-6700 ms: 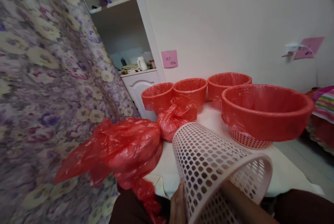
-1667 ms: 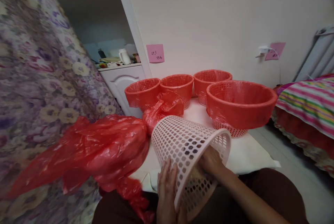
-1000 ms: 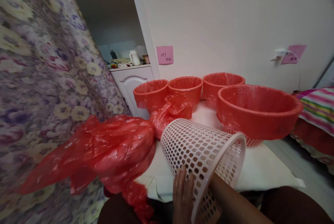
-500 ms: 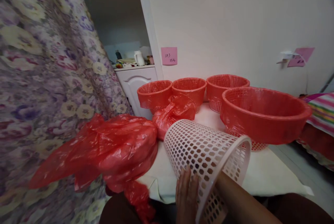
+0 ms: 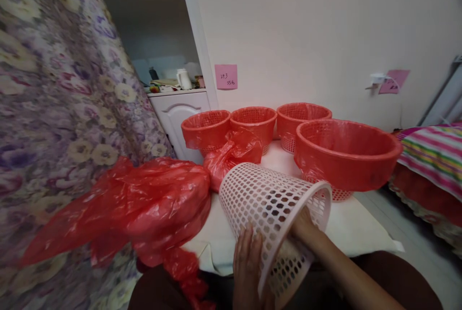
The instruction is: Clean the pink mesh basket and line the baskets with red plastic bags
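Note:
A white perforated plastic wastebasket [image 5: 249, 189] lies tilted on its side before me, its mouth facing right and toward me. My left hand [image 5: 248, 257] holds it from the near side, with fingers along the outer wall close to the rim. Through the mouth reaches my right hand [image 5: 304, 226]; its fingers are hidden inside the basket. Left of the wastebasket sits a big bunched red plastic bag [image 5: 169, 204], its loose end trailing left. A smaller heap of red plastic bag [image 5: 231, 156] lies just behind the wastebasket.
Several baskets lined with red bags stand behind, including a large one [image 5: 346, 156] at the right. A pale cloth [image 5: 353, 228] covers the surface. A floral curtain [image 5: 72, 132] hangs left, beside a shelf cabinet [image 5: 180, 108]. A striped bed cover [image 5: 433, 151] is at the right.
My right hand is drawn back a little toward the basket's mouth, so more of it shows. The whole scene has shifted slightly left as my head turned.

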Motion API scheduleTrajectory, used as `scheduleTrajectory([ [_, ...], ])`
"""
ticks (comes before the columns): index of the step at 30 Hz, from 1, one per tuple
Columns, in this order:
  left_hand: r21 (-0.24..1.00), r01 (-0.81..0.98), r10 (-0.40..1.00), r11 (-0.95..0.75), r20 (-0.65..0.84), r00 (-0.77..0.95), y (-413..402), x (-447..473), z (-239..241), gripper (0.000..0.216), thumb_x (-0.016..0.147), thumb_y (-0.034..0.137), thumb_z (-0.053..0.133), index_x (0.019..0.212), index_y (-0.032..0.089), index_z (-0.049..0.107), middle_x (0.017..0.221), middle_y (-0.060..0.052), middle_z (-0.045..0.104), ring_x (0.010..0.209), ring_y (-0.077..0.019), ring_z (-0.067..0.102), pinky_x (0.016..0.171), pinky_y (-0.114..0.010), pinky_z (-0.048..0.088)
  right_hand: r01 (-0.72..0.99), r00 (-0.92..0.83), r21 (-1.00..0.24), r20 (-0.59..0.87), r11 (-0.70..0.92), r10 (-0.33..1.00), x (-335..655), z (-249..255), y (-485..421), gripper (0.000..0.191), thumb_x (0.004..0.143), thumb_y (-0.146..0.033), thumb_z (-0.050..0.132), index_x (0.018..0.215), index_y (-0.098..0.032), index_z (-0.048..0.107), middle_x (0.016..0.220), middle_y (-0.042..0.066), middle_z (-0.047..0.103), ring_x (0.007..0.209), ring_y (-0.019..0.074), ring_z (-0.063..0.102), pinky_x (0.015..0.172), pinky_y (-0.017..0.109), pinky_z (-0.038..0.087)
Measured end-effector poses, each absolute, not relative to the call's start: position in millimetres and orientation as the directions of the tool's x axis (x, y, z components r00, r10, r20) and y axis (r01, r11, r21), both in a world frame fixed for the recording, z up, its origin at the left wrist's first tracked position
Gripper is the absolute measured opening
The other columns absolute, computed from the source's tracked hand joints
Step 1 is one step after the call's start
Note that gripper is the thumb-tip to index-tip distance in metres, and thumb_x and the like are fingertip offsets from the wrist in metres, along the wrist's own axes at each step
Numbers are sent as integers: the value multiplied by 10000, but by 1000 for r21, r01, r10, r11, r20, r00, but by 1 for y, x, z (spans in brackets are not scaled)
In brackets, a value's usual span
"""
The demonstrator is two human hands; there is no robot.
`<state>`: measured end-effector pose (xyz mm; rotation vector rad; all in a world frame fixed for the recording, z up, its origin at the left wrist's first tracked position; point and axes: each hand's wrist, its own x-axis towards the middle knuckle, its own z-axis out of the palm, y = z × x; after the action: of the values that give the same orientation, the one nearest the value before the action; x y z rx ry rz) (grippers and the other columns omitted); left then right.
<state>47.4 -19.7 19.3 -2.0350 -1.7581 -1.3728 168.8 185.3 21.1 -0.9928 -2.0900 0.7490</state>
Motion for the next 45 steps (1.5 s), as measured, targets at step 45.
scheduleTrajectory([
  [45, 417, 880, 686, -229, 710, -158, -32, 35, 61, 618, 892, 173, 468, 1479, 304, 330, 1529, -41, 401, 1367, -259, 418, 1101, -419, 416, -139, 37, -987, 81, 85, 996, 307, 49, 119, 577, 721, -442, 685, 1249, -248, 554, 1127, 97, 707, 1003, 326, 666, 907, 496, 508],
])
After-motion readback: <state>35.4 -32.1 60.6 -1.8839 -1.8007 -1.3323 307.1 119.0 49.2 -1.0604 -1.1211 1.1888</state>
